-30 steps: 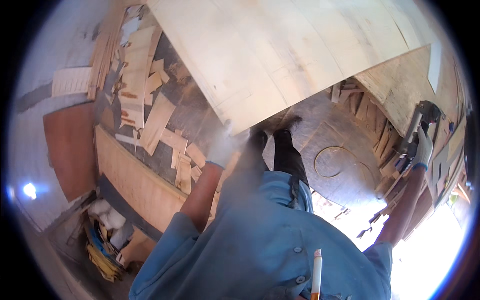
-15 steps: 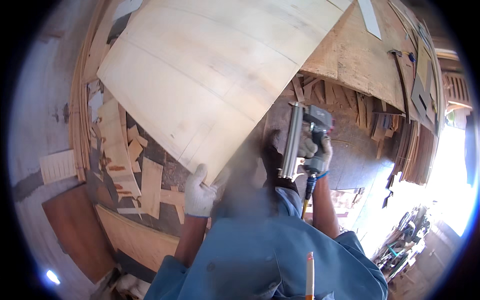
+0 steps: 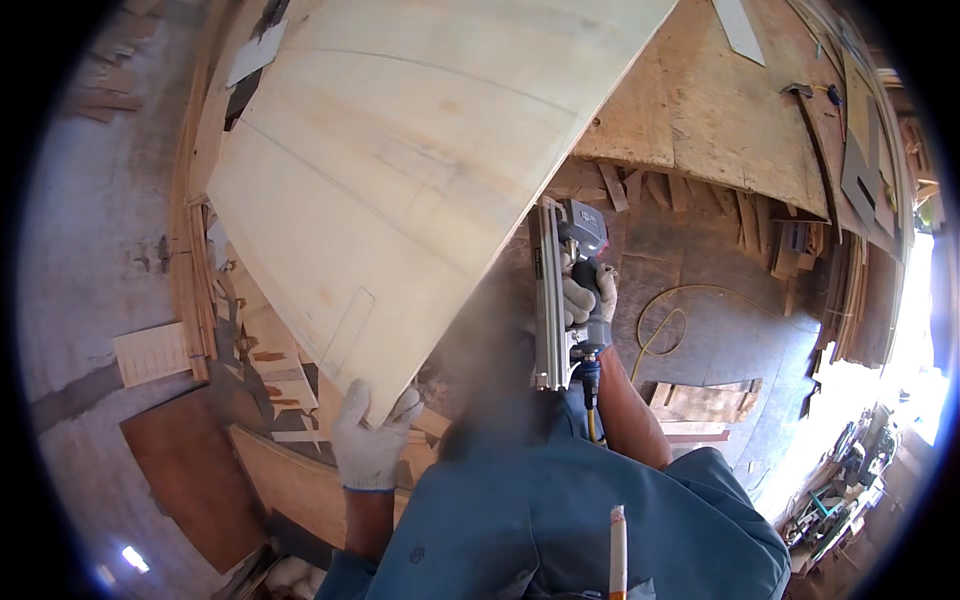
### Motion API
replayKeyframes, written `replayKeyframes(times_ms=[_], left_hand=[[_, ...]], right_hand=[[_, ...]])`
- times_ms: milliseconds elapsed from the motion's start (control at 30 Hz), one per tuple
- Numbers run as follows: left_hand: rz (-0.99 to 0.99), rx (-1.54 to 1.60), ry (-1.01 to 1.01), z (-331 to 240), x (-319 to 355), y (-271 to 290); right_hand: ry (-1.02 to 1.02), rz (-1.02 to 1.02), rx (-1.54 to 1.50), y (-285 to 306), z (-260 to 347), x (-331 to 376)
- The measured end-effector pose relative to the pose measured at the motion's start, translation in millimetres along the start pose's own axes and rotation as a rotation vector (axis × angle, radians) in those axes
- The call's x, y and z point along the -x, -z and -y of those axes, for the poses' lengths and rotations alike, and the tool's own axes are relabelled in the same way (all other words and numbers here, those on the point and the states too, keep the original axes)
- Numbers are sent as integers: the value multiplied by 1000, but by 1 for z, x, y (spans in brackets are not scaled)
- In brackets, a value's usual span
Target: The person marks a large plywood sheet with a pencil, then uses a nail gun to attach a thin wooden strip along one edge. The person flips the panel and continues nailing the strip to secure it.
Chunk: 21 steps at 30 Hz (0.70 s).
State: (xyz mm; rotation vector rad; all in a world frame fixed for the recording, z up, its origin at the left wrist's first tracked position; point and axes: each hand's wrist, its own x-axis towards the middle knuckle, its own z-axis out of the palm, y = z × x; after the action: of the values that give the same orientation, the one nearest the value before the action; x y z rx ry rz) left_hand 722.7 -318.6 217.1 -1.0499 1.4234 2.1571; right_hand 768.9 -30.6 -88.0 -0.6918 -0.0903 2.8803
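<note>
A large pale plywood sheet [image 3: 400,190] fills the upper middle of the head view. My left hand [image 3: 370,440], in a white glove, grips the sheet's near lower corner. My right hand [image 3: 585,295], also gloved, holds a grey pneumatic nail gun [image 3: 560,300] by its handle, its long magazine pointing up at the sheet's right edge. A yellow air hose [image 3: 660,325] runs from the gun's base and loops over the floor to the right. My blue shirt covers the bottom of the picture.
A rough wooden workbench [image 3: 720,120] with tools stands at the upper right. Wood offcuts [image 3: 270,360] and thin strips litter the floor at left. A brown board [image 3: 190,480] lies lower left, short planks [image 3: 700,400] lower right. A pencil [image 3: 618,550] sticks up near my chest.
The view has swung so the sheet now sits closer and larger. My right hand brought the nail gun from the far right up to the sheet's right edge. My left hand keeps its grip.
</note>
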Motion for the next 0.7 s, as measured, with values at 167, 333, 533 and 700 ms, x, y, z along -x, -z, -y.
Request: replayKeyframes(times_ms=[167,333,533,700], left_hand=[[40,89,25,-4,3,0],[36,-44,-64,-8,7,-3],[76,-135,-220,-6,3,6],[-124,-3,-141,-13,7,-13]], right_hand=[[-40,101,-32,-34,-14,-1],[-250,456,-408,-84,-26,1],[65,94,230,-7,-2,-23],[317,-83,388,-39,46,-38]])
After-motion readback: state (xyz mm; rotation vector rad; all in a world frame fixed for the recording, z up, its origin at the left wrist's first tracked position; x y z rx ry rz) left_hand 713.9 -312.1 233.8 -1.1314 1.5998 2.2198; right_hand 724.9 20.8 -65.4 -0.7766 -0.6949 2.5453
